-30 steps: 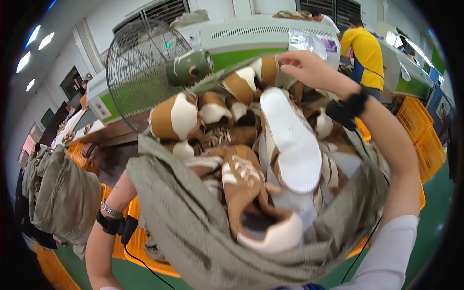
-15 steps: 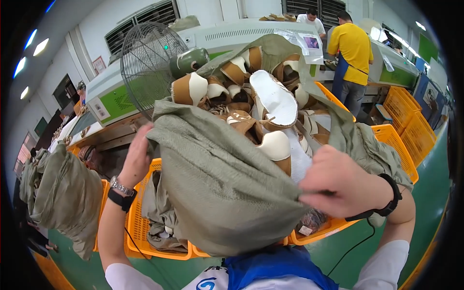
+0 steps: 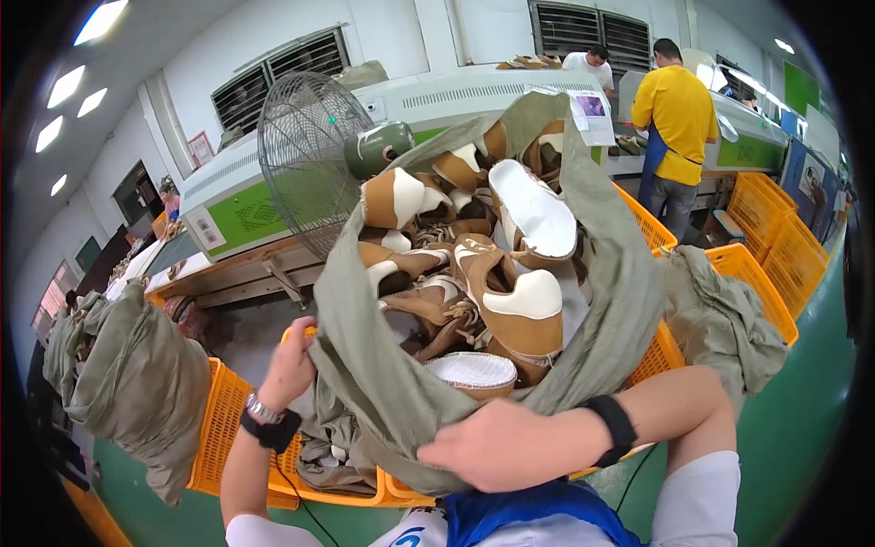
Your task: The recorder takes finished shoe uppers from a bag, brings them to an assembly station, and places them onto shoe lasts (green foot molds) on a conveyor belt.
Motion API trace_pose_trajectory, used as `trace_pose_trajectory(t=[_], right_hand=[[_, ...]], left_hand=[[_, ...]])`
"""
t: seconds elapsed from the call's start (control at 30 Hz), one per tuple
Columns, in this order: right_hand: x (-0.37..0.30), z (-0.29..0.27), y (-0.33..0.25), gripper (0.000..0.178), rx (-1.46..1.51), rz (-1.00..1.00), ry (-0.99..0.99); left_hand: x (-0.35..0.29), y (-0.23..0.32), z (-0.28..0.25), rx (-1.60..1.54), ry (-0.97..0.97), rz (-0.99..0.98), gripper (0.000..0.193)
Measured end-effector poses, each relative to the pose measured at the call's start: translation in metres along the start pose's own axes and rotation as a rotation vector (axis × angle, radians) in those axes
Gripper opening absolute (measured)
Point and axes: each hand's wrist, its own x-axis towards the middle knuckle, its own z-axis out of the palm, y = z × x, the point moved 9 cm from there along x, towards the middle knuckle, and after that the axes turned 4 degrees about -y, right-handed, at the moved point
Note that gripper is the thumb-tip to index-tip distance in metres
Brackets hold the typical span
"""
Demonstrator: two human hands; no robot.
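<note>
We're working over a big grey-green sack (image 3: 629, 292) that's standing wide open in front of us, with brown-and-cream shoes (image 3: 531, 314) lying jumbled inside. One white-soled shoe (image 3: 533, 210) is lying sole-up toward the back; another white sole (image 3: 472, 369) is showing at the near rim, just above our right hand (image 3: 510, 447). That hand is reaching across the sack's near side, fingers bending and touching cloth; we're not able to tell if they're pinching it. Our left hand (image 3: 290, 369) is sitting just beside the sack's left wall, fingers curling closed, apparently clamping the rim of an orange crate (image 3: 346, 498). Neither hand is holding a shoe. Status, by our reading: partway. Done: shoes are sitting in the sack, mouth is spreading open. Left: nothing is tying or closing the mouth, and the shoes are lying in no clear order. Top ones are hiding the lower layers, so we're not getting a count. Around us: a second sack (image 3: 137, 383) is standing at far left, loose grey cloth (image 3: 729, 314) is draping at right, and a co-worker in a yellow shirt (image 3: 674, 118) is standing farther back.
</note>
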Motion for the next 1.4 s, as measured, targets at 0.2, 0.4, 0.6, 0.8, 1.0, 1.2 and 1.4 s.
trace_pose_trajectory(t=[0.2,0.4,0.6,0.8,1.0,1.2,1.4], right_hand=[[-0.014,0.052,-0.017,0.012,-0.309,-0.079,-0.029],[-0.040,0.016,-0.012,0.032,-0.343,-0.009,0.112],[-0.113,-0.015,0.028,0.038,-0.180,0.281,0.206],[-0.096,-0.118,0.067,0.019,0.088,0.230,0.190],[-0.046,-0.220,0.261,0.031,0.090,0.691,0.060],[-0.011,-0.243,0.452,0.033,-0.192,1.026,0.088],[-0.002,-0.207,0.553,0.038,0.622,0.989,0.676]], left_hand=[[0.054,0.009,0.014,-1.121,-0.141,-0.600,0.046],[0.056,-0.040,-0.026,-0.100,0.238,-0.233,0.025],[-0.029,-0.060,0.047,-0.156,0.461,-0.142,0.012],[0.018,0.020,0.009,0.192,-0.011,-0.196,0.017],[0.055,0.023,-0.005,0.242,-0.186,-0.018,0.026],[0.153,0.068,-0.049,-0.260,0.004,-0.094,0.020],[0.212,0.026,0.008,-0.467,-0.241,-0.512,0.021]])
